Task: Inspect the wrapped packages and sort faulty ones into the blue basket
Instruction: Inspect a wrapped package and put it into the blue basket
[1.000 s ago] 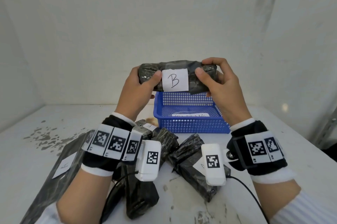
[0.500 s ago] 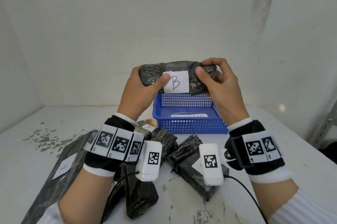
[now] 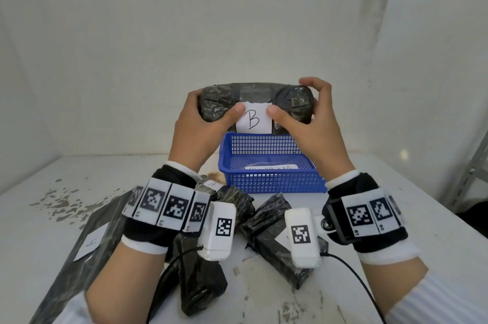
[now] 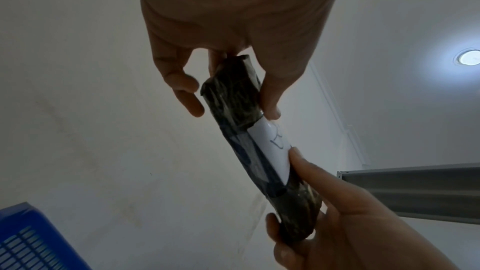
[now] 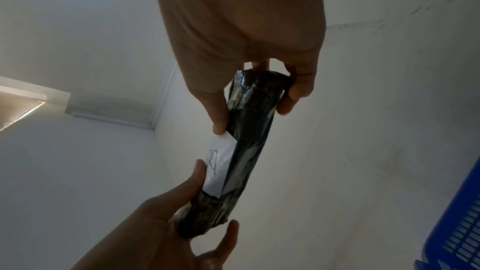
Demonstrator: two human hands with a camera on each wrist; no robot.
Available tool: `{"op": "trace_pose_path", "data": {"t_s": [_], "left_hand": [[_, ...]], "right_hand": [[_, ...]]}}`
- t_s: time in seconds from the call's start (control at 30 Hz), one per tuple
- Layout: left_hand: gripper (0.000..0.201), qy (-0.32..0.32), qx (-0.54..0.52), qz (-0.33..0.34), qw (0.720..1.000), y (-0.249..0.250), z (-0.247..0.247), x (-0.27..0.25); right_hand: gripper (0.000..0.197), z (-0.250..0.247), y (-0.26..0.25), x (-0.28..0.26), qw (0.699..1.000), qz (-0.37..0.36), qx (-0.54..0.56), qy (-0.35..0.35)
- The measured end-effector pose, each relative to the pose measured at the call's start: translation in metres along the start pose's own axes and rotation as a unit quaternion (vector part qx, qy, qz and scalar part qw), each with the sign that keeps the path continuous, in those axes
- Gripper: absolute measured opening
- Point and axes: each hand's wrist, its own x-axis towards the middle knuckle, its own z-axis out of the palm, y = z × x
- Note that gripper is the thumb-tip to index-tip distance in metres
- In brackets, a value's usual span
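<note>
Across the white desk (image 3: 396, 218) we see a long flat black package (image 3: 87, 257) with a paper tag at our left, and smaller black-wrapped packages (image 3: 277, 242) heaped in the middle, just in front of the blue basket (image 3: 266, 181), which has a white slip on its floor. Up above the basket, we hold the wrapped package (image 3: 253, 94) level in the air, its white label (image 3: 253, 121) marked B facing us. Our left hand (image 3: 200, 125) clamps one end, thumb by the label's edge; our right hand (image 3: 311, 125) clamps the other, fingers curled over the top.
</note>
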Motion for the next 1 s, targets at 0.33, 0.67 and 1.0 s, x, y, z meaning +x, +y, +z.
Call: {"op": "trace_pose_path", "data": {"t_s": [0.33,0.67,1.0], "left_hand": [[0.035,-0.019,-0.067,-0.005,0.998,0.0022,0.0044,0.0013],[0.021,-0.007,-0.094,0.006,0.996,0.0036,-0.0005,0.0048],[0.022,-0.047,-0.107,-0.019,0.993,0.0003,0.0024,0.0065]], "right_hand": [[0.057,0.0021,-0.0015,0.0005,1.0,0.002,-0.003,0.001],[0.031,-0.0025,-0.0047,0.0007,0.998,0.032,-0.011,-0.049],[0.011,-0.0009,-0.0041,0.0063,0.999,0.034,0.037,-0.02]]}}
